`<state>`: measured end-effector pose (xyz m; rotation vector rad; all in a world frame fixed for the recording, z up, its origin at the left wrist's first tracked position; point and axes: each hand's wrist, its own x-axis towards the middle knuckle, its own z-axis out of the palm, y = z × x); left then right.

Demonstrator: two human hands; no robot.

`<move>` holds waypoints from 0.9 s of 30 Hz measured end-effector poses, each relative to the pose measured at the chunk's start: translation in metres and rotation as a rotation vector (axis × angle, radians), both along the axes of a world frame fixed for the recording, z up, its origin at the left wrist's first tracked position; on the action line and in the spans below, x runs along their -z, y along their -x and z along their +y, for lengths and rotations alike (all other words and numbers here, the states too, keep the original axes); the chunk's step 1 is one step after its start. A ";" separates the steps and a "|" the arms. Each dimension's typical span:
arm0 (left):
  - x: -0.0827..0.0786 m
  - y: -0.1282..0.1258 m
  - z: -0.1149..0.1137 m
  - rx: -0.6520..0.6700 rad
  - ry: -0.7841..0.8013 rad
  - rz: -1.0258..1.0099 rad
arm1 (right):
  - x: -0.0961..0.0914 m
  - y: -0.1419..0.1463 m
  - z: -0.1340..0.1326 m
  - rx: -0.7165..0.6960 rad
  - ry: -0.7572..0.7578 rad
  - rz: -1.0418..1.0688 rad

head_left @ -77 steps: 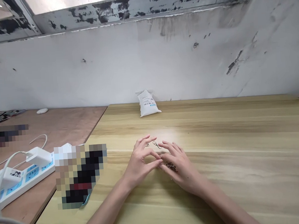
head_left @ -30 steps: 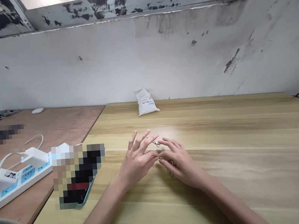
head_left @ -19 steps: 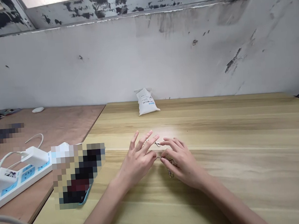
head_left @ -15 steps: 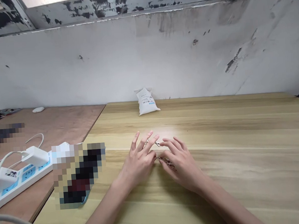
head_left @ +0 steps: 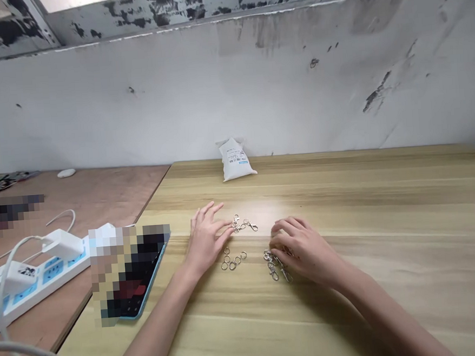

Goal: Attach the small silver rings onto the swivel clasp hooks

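My left hand (head_left: pixel 206 237) lies flat on the light wooden table (head_left: pixel 345 203) with its fingers stretched out, the tips touching a small cluster of metal clasps (head_left: pixel 243 224). Several small split rings (head_left: pixel 232 260) lie loose just right of that hand. My right hand (head_left: pixel 301 246) rests beside them with its fingers curled down over a little heap of lobster clasps (head_left: pixel 275 264). Whether those fingers pinch a clasp I cannot make out.
A small white bag (head_left: pixel 236 159) stands at the back by the wall. A phone in a blue case (head_left: pixel 137 282) lies at the table's left edge. A white power strip (head_left: pixel 32 271) with plugs and cables sits on the brown table to the left.
My hands have drawn apart, left hand leftward and flat, right hand rightward. The rings and clasps that lay under them are uncovered on the table.
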<state>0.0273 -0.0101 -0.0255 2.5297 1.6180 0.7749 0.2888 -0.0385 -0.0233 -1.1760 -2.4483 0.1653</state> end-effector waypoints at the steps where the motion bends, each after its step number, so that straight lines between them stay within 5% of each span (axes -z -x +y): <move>1: -0.003 0.001 -0.002 0.045 0.039 -0.006 | 0.000 0.001 -0.001 -0.011 -0.002 0.008; 7: -0.018 -0.005 -0.014 0.409 0.171 0.085 | 0.006 0.005 0.001 -0.063 -0.100 0.044; 16: -0.006 -0.008 -0.012 0.416 0.064 0.093 | 0.012 0.013 0.000 -0.055 -0.108 0.098; 27: -0.006 -0.016 -0.013 0.336 0.205 -0.180 | 0.017 0.017 -0.001 -0.056 -0.154 0.225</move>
